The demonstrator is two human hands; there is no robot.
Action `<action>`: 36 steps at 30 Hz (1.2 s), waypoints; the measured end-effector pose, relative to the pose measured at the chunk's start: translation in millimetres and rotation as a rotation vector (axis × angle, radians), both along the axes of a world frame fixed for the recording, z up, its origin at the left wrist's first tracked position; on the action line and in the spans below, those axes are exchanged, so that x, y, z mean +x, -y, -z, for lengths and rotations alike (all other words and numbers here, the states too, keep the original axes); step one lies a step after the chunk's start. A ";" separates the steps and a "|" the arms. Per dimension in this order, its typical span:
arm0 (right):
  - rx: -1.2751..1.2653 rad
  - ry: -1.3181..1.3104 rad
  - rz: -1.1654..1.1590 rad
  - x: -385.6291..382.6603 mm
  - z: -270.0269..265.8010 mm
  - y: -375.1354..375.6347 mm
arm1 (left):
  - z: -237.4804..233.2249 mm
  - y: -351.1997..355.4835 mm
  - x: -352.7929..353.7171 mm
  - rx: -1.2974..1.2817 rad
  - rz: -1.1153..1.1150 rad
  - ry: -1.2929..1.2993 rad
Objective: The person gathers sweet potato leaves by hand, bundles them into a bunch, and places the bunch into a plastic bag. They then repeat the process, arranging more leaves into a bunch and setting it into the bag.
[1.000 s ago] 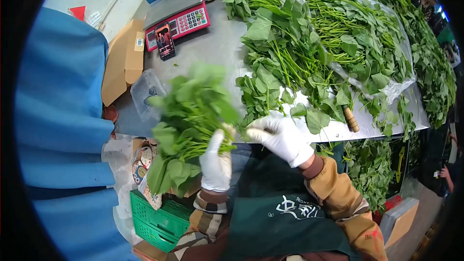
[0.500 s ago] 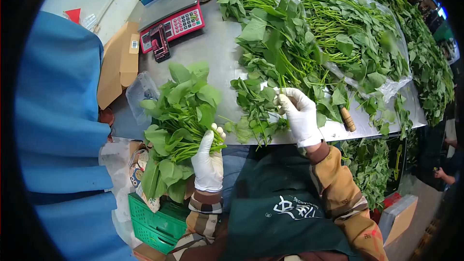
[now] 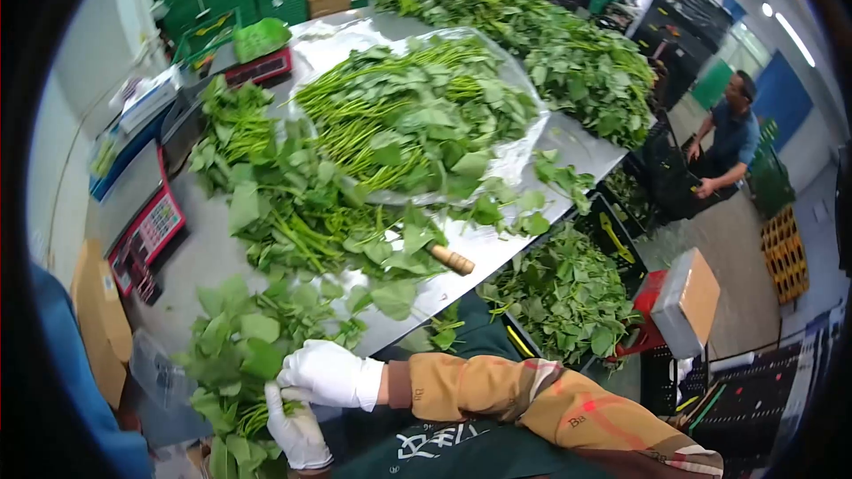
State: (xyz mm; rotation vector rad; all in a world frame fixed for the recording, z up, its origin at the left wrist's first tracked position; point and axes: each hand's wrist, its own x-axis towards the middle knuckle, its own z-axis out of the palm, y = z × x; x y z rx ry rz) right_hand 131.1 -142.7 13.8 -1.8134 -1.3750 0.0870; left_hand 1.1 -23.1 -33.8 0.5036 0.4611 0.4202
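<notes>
My left hand (image 3: 297, 430), in a white glove, is closed round the stems of a bunch of leafy greens (image 3: 235, 346) at the near edge of the metal table. Close against it, my right hand (image 3: 328, 374), also gloved in white, has its fingers bent at the bunch; its fingertips are partly hidden, and what they hold cannot be made out. Beyond the hands lie loose stems (image 3: 302, 222). Farther back, a large heap of greens (image 3: 399, 124) rests on clear plastic. A wooden handle (image 3: 453, 259) sticks out from the leaves.
A red scale (image 3: 158, 223) stands at the left, near an open cardboard box (image 3: 99, 319). Right of the table are a black crate of greens (image 3: 568, 302) and a grey-topped box (image 3: 685, 303). A person (image 3: 732, 137) bends over a dark crate at the far right.
The view has swung right and up. My right hand has moved from the loose stems to beside my left hand, which still holds the bunch. Another person is now in view.
</notes>
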 end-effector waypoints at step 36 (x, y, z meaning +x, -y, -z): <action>0.154 0.343 0.838 70.2 15.7 198.9 | -30.1 -0.3 0.4 0.095 -0.067 -0.053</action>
